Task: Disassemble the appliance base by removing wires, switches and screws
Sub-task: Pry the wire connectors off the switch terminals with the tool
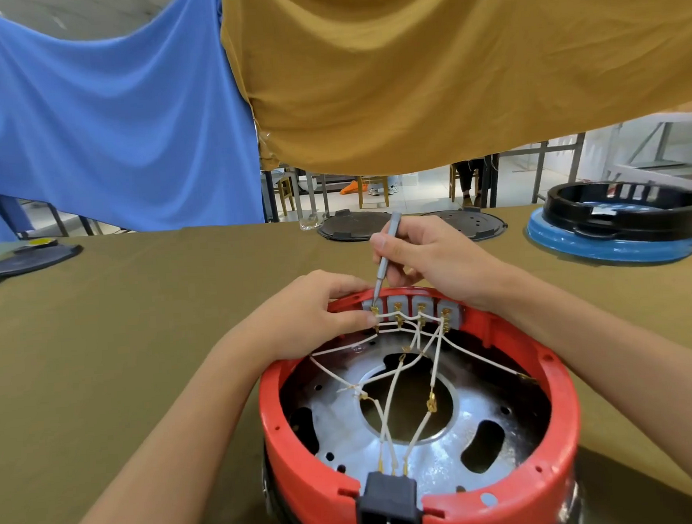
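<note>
Screwdriver (385,259) in right hand (429,256) — near upright, tip down-left at switch (373,309).

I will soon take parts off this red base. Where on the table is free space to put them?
The cloth-covered table is bare left of the red base, up to the dark lid. Crowded: the far edge with black lids and the blue-and-black ring at right.

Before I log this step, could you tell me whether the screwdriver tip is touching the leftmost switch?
Touching: the head view shows the screwdriver tip planted on the brass terminal of the leftmost switch, no gap visible.
</note>
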Action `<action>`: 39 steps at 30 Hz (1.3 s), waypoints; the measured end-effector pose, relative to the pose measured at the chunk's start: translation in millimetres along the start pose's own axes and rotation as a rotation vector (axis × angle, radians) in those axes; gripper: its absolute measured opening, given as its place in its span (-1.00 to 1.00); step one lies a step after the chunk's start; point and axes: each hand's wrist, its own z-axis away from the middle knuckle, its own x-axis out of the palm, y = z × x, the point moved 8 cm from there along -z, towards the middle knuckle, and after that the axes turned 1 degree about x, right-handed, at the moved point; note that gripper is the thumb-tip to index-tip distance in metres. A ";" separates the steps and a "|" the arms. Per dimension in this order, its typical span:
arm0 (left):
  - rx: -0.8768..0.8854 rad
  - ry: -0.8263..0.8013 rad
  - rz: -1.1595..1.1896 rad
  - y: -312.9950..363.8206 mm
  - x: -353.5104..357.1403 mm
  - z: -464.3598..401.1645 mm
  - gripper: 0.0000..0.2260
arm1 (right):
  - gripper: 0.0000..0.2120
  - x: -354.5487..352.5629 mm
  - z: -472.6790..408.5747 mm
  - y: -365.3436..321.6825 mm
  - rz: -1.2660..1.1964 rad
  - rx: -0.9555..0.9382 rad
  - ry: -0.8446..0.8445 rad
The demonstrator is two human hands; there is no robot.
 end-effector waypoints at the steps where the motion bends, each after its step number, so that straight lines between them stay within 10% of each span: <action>1: 0.000 0.001 -0.005 0.6 -0.1 0.0 -0.72 | -0.77 0.1 -0.1 0.2 0.002 -0.001 -0.002; 20: 0.013 0.007 -0.087 4.0 -0.5 1.3 -0.83 | -0.66 15.5 -20.9 19.3 0.059 0.211 -0.158; 39: 0.009 0.002 -0.093 7.7 -1.0 2.1 -0.77 | -0.75 2.9 -7.9 1.8 0.027 -0.009 0.004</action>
